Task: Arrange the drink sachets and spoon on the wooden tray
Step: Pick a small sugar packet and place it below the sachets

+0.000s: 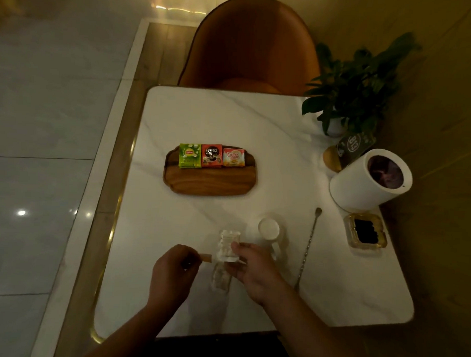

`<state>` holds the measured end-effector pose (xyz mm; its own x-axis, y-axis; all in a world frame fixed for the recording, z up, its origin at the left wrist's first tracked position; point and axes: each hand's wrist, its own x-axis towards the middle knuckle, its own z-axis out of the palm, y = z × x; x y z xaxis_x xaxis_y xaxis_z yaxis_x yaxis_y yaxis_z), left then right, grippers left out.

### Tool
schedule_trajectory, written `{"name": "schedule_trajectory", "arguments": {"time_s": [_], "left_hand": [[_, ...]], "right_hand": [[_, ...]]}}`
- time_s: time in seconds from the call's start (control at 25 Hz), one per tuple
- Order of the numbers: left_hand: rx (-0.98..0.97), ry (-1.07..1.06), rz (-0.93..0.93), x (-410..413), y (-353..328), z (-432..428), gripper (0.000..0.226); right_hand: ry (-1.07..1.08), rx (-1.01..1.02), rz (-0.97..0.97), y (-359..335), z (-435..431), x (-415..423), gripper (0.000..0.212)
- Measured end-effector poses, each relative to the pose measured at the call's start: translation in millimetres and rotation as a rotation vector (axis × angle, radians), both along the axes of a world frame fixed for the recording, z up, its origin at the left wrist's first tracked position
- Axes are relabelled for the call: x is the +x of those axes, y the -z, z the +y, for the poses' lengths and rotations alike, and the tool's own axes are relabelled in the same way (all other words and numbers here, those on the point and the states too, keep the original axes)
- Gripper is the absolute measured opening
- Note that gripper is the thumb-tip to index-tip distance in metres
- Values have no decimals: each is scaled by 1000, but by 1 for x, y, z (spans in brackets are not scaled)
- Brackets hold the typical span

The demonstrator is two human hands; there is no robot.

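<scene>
Sachets [212, 156] line the wooden tray [210, 181] at centre frame, spoon [307, 246] lies off it lower right, while left hand [172, 272] pinches a small tan piece [205, 257] and right hand [253, 271] clasps a clear holder [227, 248].

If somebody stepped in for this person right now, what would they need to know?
Left hand: pinching a small brown piece, too dim to identify.
Right hand: fingers around a clear packet of white bits, held just above the table.
Done: green sachet, red sachet and orange sachet sit side by side along the far edge of the wooden tray.
Left: the long spoon lies on the table, right of the hands, off the tray. Move it onto the tray's bare near half.
</scene>
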<state>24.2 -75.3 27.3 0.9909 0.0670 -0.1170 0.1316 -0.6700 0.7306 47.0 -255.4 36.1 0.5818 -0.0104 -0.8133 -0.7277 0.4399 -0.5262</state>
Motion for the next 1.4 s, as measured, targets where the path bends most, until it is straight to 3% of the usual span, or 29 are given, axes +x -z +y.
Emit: {"name": "schedule_trajectory", "arguments": {"time_s": [0.08,0.24,0.32,0.44,0.52,0.6,0.76,0.92,1.0,1.08,1.16,1.28,1.4], "left_hand": [[-28,133,-117,-1,-9,-2,22],[-140,200,-128,-6,-26,-6,15],[-303,19,-27,-7,-34,-10,18],[-707,-408,270,1,-42,-14,45],[-1004,-511,443,7,-44,-11,64],[-1053,-503,488,10,-47,-4,56],[-966,-471,475,16,-52,0,35],[-1062,-422,527,19,-57,0,21],[-1074,-395,501,20,-58,-1,24],[-1041,-378,462,21,-59,-1,30],[-1017,-379,426,22,-59,-1,32],[-984,-359,378,23,-58,0,33],[-946,-309,356,22,-57,-2,32]], "right_hand": [[-5,70,1,-3,4,0,11],[-91,-245,-88,-3,10,2,9],[-74,-268,-117,-4,11,2,10],[-93,-229,-172,-11,13,0,9],[-113,-221,-213,-18,13,-1,8],[-113,-241,-268,-28,9,0,8],[-231,-662,-655,-47,-6,7,18],[-617,-912,-1147,-55,-6,7,22],[-697,-945,-1252,-52,-6,8,25],[-660,-920,-1223,-51,-8,9,39],[-540,-807,-1015,-52,-8,8,47],[-387,-477,-623,-55,-1,10,29],[-379,-547,-611,-55,4,9,16]]}}
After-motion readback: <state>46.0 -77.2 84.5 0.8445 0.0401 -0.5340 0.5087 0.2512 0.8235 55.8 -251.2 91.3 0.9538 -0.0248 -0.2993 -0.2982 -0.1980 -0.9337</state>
